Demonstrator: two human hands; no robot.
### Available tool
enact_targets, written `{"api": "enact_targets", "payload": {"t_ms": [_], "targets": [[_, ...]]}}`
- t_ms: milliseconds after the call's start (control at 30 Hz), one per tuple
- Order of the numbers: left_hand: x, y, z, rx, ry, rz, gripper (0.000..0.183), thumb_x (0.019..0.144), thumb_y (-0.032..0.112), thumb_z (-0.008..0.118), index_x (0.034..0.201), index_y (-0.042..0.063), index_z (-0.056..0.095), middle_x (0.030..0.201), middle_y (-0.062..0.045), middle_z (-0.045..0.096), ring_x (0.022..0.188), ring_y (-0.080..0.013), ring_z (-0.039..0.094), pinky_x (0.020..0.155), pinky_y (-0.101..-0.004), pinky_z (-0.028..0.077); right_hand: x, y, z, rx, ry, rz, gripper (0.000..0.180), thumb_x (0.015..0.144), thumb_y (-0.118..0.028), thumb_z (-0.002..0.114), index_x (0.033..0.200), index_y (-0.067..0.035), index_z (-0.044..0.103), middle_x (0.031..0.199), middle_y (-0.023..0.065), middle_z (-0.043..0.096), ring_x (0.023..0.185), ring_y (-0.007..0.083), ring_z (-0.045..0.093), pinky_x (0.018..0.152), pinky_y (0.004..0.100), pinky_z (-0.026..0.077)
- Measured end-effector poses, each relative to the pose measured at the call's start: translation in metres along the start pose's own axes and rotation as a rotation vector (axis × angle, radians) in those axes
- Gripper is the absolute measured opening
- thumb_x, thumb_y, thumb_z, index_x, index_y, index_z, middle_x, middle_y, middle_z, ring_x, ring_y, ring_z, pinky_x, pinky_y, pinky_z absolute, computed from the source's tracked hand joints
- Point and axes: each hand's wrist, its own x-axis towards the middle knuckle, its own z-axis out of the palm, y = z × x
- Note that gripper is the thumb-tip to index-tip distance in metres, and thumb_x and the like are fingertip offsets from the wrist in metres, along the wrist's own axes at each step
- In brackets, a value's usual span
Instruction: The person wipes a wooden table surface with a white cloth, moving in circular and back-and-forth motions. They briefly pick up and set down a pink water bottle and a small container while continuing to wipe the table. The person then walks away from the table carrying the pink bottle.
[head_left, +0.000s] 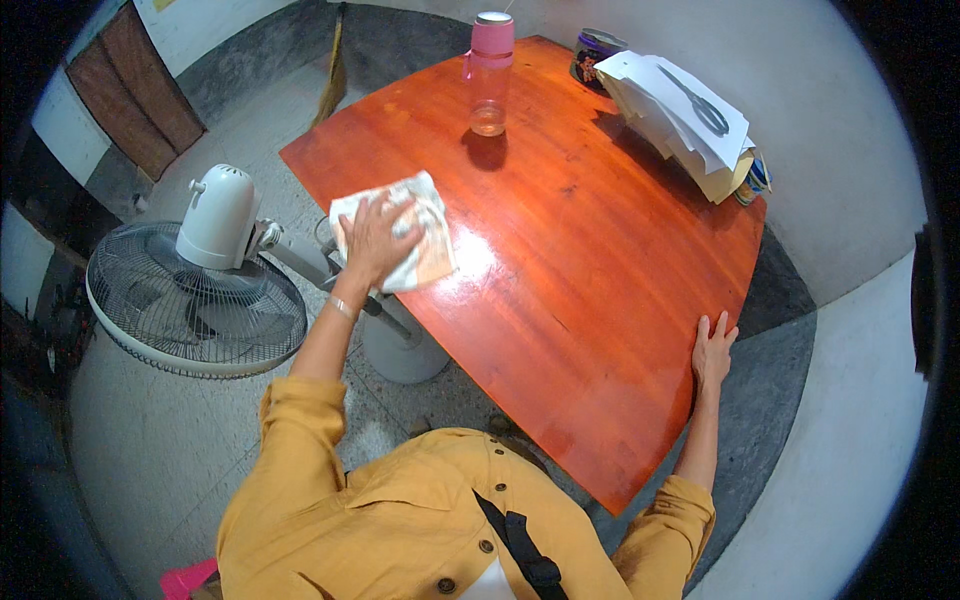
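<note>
My left hand (379, 238) lies with its fingers spread on a white and pale orange cloth (429, 214), holding it down against the wooden table (555, 300). Part of the cloth reaches the table's left edge. Across the table, my right hand (712, 351) rests at the right edge with its fingers apart; its underside is hidden. Beyond the cloth stands a clear bottle with a pink top (491, 75), upright, with a little liquid at its bottom.
A pedestal fan (217, 217) stands close by the table's left edge. At the back right, a stack of papers (675, 112) carries scissors (701, 105), between a dark tin (592, 56) and a small blue can (754, 184). A broom (331, 86) leans behind. White walls (810, 150) bound the right side.
</note>
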Motion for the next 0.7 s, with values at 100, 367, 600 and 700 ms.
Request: {"api": "enact_targets", "payload": {"t_ms": [100, 367, 600, 700], "targets": [[0.029, 0.01, 0.008, 0.027, 0.002, -0.089, 0.056, 0.081, 0.059, 0.062, 0.13, 0.032, 0.061, 0.148, -0.012, 0.043, 0.136, -0.0404, 0.034, 0.102, -0.0755, 0.02, 0.003, 0.002, 0.003, 0.001, 0.014, -0.022, 0.071, 0.097, -0.06, 0.034, 0.153, -0.017, 0.028, 0.155, 0.0295, 0.019, 0.127, 0.0494, 0.046, 0.099, 0.051, 0.044], [-0.087, 0.119, -0.002, -0.175, -0.234, 0.582, 0.059, 0.078, 0.056, 0.068, 0.133, 0.036, 0.058, 0.147, -0.01, 0.043, 0.138, -0.0438, 0.033, 0.104, -0.0742, 0.02, 0.011, 0.015, 0.014, -0.035, 0.026, -0.051, 0.071, 0.096, -0.061, 0.034, 0.153, -0.019, 0.028, 0.156, 0.0287, 0.018, 0.126, 0.0494, 0.047, 0.098, 0.0511, 0.044], [-0.037, 0.034, -0.002, -0.032, -0.124, 0.152, 0.057, 0.078, 0.051, 0.07, 0.13, 0.032, 0.061, 0.145, -0.011, 0.045, 0.136, -0.0435, 0.035, 0.103, -0.0732, 0.022, 0.015, 0.022, 0.023, -0.096, 0.014, -0.069, 0.071, 0.096, -0.062, 0.033, 0.153, -0.019, 0.027, 0.157, 0.027, 0.017, 0.123, 0.0498, 0.05, 0.099, 0.0517, 0.044], [0.019, 0.028, 0.013, -0.031, -0.048, 0.054, 0.057, 0.08, 0.057, 0.063, 0.132, 0.031, 0.06, 0.148, -0.014, 0.042, 0.135, -0.0416, 0.034, 0.102, -0.0747, 0.022, 0.0, -0.001, 0.001, 0.002, -0.007, 0.007, 0.071, 0.096, -0.061, 0.034, 0.153, -0.019, 0.027, 0.156, 0.0273, 0.018, 0.122, 0.0498, 0.051, 0.098, 0.0515, 0.045]]}}
